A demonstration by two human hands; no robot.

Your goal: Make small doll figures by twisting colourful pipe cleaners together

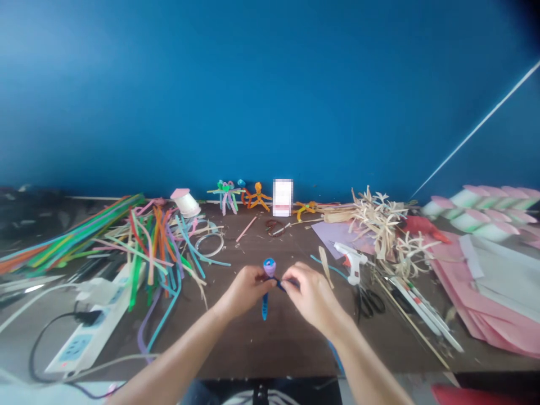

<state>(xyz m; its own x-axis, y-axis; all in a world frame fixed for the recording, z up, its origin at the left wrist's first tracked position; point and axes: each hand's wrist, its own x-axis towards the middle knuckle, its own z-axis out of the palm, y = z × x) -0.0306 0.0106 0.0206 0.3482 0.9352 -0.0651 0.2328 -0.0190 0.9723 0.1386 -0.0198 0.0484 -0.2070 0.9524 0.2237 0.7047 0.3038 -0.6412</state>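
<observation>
Over the middle of the dark table, my left hand (pixel 247 289) is closed in a pinch on a small blue and purple pipe-cleaner figure (pixel 269 268). Its rounded top is purple with a blue coil, and a bright blue strip hangs down below the fingers. From its right side a dark blue pipe cleaner (pixel 278 284) reaches across to my right hand (pixel 307 289), whose thumb and fingers pinch its end. The fingers partly hide where the strands join.
Loose colored pipe cleaners (pixel 158 247) and a power strip (pixel 90 326) lie left. Finished pipe-cleaner figures (pixel 258 197) stand by the wall. On the right are a glue gun (pixel 352 261), black scissors (pixel 371 301), dried husk flowers (pixel 375 219) and pink paper (pixel 472 304).
</observation>
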